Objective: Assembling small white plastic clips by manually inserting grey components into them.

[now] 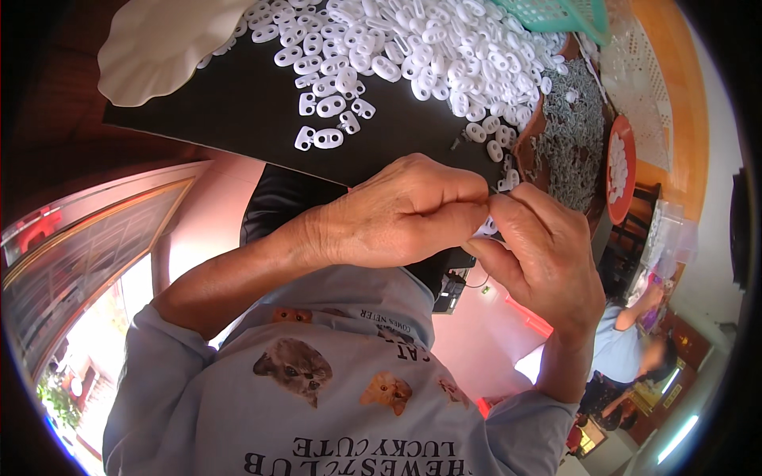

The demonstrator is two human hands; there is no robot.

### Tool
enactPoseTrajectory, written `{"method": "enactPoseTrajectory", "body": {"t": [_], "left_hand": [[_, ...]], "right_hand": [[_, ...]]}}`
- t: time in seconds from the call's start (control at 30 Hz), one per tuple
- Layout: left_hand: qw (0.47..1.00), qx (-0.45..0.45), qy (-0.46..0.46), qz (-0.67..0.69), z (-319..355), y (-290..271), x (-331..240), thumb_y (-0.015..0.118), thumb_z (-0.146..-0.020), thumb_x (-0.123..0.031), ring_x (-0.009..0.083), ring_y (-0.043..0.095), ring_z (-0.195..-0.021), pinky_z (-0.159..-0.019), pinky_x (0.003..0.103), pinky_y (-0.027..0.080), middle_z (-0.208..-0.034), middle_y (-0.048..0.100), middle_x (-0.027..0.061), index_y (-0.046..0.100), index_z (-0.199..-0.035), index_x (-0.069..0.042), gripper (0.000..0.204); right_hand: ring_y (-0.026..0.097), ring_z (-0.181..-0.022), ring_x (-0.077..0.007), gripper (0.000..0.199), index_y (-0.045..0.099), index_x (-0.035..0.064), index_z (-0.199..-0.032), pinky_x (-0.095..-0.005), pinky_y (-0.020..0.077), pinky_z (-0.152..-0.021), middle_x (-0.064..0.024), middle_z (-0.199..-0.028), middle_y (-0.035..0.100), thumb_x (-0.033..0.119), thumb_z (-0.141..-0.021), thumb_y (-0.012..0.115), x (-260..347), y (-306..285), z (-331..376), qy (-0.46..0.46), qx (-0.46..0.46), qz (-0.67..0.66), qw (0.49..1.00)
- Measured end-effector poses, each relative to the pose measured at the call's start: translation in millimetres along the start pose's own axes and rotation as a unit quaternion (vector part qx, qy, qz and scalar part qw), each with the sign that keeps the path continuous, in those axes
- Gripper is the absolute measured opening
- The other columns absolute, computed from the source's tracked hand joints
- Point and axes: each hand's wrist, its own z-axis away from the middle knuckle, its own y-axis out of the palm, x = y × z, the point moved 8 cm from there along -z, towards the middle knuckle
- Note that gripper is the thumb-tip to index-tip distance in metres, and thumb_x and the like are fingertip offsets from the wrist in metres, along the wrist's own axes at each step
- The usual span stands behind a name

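Note:
Both my hands meet over the near edge of the black table (214, 119). My left hand (409, 213) is closed, with thumb and bent forefinger pressed together; whatever is between its tips is hidden. Facing it, my right hand (544, 250) pinches a small white plastic cord lock part (487, 228), mostly covered by fingers. A big heap of white oval cord lock parts (386, 69) with two holes lies beyond the hands. Several cord locks with square-ended buttons (306, 105) sit at the heap's near left. Small metal springs (571, 127) are piled at the right.
A cream scalloped plate (159, 55) overlaps the table's far left corner. A green basket (548, 14) stands at the far right. Beyond the springs sits an orange-red dish (619, 213) of small white pieces. Another person in a blue top (615, 353) is at the lower right.

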Motion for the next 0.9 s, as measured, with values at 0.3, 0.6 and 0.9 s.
{"method": "enactPoseTrajectory", "body": {"t": [0.3,0.6,0.9], "left_hand": [[1.000,-0.019,-0.022,0.002,-1,-1,1,0.049,-0.092,-0.008,0.0078,0.035,-0.061,-0.053,0.028,0.031,-0.062,0.040,0.0014,0.046,-0.073,0.000,0.021],[0.995,-0.035,-0.029,0.083,1,-1,0,0.051,-0.094,-0.011,0.0053,0.037,-0.062,-0.053,0.026,0.030,-0.065,0.043,-0.0017,0.049,-0.074,0.000,0.023],[0.994,-0.034,-0.041,0.100,1,0,2,0.051,-0.096,-0.014,0.0048,0.038,-0.061,-0.053,0.024,0.030,-0.067,0.045,-0.0023,0.054,-0.079,0.001,0.022]], "right_hand": [[0.054,-0.057,-0.0272,0.033,0.059,-0.0007,-0.095,-0.0361,0.0429,-0.049,-0.0115,-0.076,0.054,0.011,-0.070,0.077,-7,4,9,0.016,0.004,0.010,1.000],[0.052,-0.057,-0.0231,0.043,0.056,0.0027,-0.104,-0.0338,0.0416,-0.049,-0.0068,-0.072,0.048,0.035,-0.080,0.070,-9,13,17,-0.011,-0.120,0.017,0.993],[0.049,-0.053,-0.0199,0.046,0.054,0.0022,-0.100,-0.0307,0.0390,-0.046,-0.0053,-0.069,0.045,0.044,-0.084,0.063,-12,21,20,-0.007,-0.169,0.038,0.985]]}}
